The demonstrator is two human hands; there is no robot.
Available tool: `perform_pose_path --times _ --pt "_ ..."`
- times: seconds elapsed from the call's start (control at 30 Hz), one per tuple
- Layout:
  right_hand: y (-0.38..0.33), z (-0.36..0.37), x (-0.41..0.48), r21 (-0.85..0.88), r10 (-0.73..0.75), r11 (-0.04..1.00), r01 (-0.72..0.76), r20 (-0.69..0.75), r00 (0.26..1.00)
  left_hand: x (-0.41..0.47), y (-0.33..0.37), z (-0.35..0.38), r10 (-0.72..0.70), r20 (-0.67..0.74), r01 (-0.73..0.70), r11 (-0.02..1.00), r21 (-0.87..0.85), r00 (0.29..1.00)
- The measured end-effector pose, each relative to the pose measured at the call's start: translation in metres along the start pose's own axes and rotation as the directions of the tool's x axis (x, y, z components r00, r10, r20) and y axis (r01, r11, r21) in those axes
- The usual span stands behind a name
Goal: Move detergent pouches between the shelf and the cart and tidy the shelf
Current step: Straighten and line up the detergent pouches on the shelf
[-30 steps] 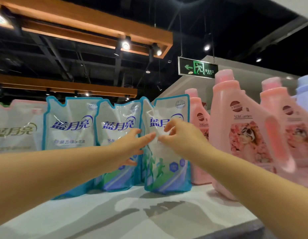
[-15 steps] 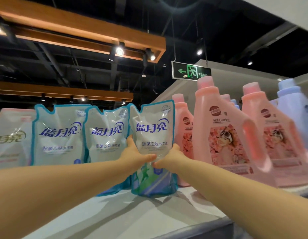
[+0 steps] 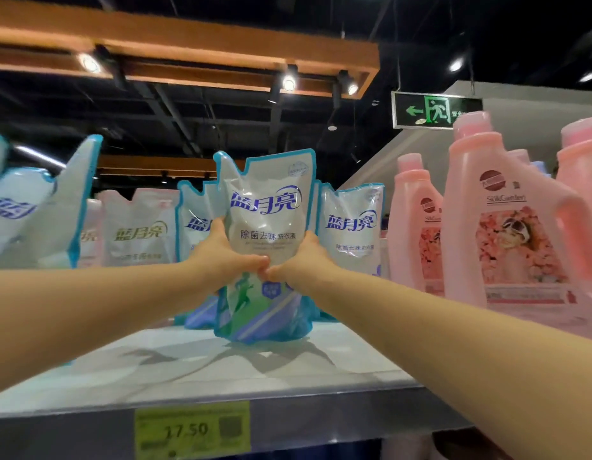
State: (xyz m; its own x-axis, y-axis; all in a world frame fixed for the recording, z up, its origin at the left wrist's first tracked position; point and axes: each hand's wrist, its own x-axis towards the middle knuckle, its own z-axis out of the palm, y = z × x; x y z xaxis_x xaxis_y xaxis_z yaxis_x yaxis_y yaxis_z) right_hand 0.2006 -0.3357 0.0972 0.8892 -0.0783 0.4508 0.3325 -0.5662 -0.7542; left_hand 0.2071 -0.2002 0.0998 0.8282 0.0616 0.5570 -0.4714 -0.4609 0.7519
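Observation:
A white and blue detergent pouch (image 3: 266, 207) stands upright in the middle of the pale shelf (image 3: 221, 370), forward of the row behind it. My left hand (image 3: 223, 257) grips its left side and my right hand (image 3: 299, 260) grips its right side, thumbs meeting across the pouch's front. Behind it stand two more blue pouches, one to the left (image 3: 195, 220) and one to the right (image 3: 352, 227). A pink-edged pouch (image 3: 140, 227) stands further left. The pouch's base appears to touch the shelf.
Tall pink detergent bottles (image 3: 507, 220) crowd the shelf's right side. More blue pouches (image 3: 39, 207) lean at the far left, close to the camera. A yellow price tag (image 3: 191, 429) reading 17.50 sits on the shelf's front edge. No cart is in view.
Both hands have pulled the gripped pouch forward out of the row towards the shelf's front. The view has shifted, so the pouch now sits mid-frame with another pouch visible behind its right side.

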Motion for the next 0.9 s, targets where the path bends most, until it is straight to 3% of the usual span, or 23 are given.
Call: perform_pose_path --times 0.27,0.47,0.53,0.57,0.63,0.7,0.8,0.9 --pt "-0.029 0.058 0.004 -0.177 -0.116 0.975 0.138 0.127 0.985 -0.001 -0.035 -0.057 -0.002 -0.033 0.003 1.0 0.027 0.999" --pt "-0.018 0.061 0.0 -0.297 -0.164 0.917 0.265 0.323 0.932 0.008 -0.046 -0.066 -0.037 -0.057 0.044 0.991 0.123 0.998" --pt "-0.014 0.05 -0.003 -0.3 -0.164 0.91 0.285 0.371 0.914 0.005 -0.044 -0.064 0.046 -0.127 -0.013 0.97 0.244 0.991" --pt "-0.013 0.043 -0.004 -0.277 -0.176 0.916 0.29 0.374 0.91 0.003 -0.042 -0.063 0.156 -0.184 -0.09 0.942 0.322 0.97" --pt "-0.012 0.026 -0.004 -0.245 -0.211 0.922 0.3 0.332 0.919 -0.001 -0.031 -0.059 0.429 -0.239 -0.287 0.84 0.46 0.871" --pt "-0.007 0.004 0.0 -0.28 -0.214 0.917 0.284 0.255 0.943 -0.003 -0.018 -0.048 0.6 -0.175 -0.422 0.713 0.56 0.781" --pt "0.006 -0.034 0.011 -0.344 -0.236 0.902 0.259 0.108 0.966 -0.005 -0.003 -0.019 0.668 -0.003 -0.552 0.617 0.561 0.744" --pt "0.024 -0.068 0.021 -0.357 -0.184 0.921 0.156 -0.046 0.982 -0.007 0.01 0.023 0.592 0.166 -0.594 0.662 0.458 0.788"
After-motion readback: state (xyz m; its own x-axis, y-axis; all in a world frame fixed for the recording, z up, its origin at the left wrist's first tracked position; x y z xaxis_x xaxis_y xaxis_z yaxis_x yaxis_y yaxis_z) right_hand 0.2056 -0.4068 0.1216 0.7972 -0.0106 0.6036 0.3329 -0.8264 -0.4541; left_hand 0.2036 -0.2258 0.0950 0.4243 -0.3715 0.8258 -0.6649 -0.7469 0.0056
